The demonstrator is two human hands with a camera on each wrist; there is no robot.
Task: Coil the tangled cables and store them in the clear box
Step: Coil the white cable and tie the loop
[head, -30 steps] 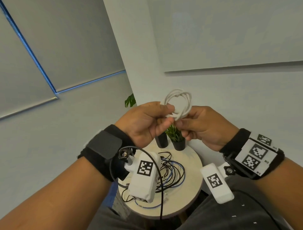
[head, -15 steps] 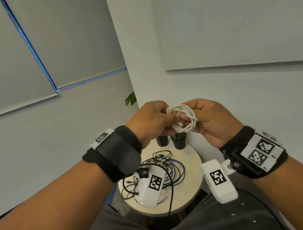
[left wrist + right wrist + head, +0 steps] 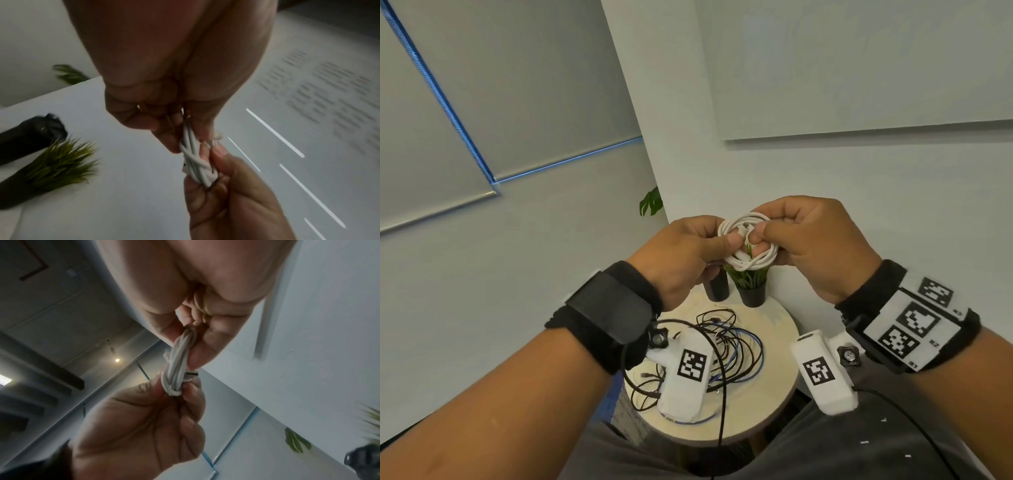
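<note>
White cable (image 3: 751, 246) is wound into a small coil, held up in front of the wall, above the bench (image 3: 779, 370) and clear of it. Both hands grip it from opposite sides.

L hand (image 3: 681, 260): thumb and fingers pinch the coil's left side; thumb tip lies on top of the loops. L wrist view shows the strands (image 3: 195, 155) bunched and crossing between the L fingers (image 3: 164, 129) and the R hand (image 3: 232, 194) below; a connector end shows at the bundle's edge.

R hand (image 3: 815, 246): fingers curled round the coil's right side, thumb and forefinger pinched at the coil's centre. R wrist view shows the same bundle (image 3: 179, 366) squeezed between R fingers (image 3: 203, 344) and the L hand (image 3: 144, 426); one dark plug tip sticks out to the side.

Bench: round, pale top. On it, a loose tangle (image 3: 732, 346) of black, blue and white cables, uncoiled, partly hidden behind the L wrist camera unit (image 3: 686, 377). At the far edge, two dark pots: one with grassy plant (image 3: 751, 284), one beside it (image 3: 717, 286), contents hidden by the L hand. Both sit near the wall.

Clear box: cannot tell its place from any view.

Both wrists carry black straps w/ marker tags; R unit (image 3: 823, 373) hangs beside the bench edge.
</note>
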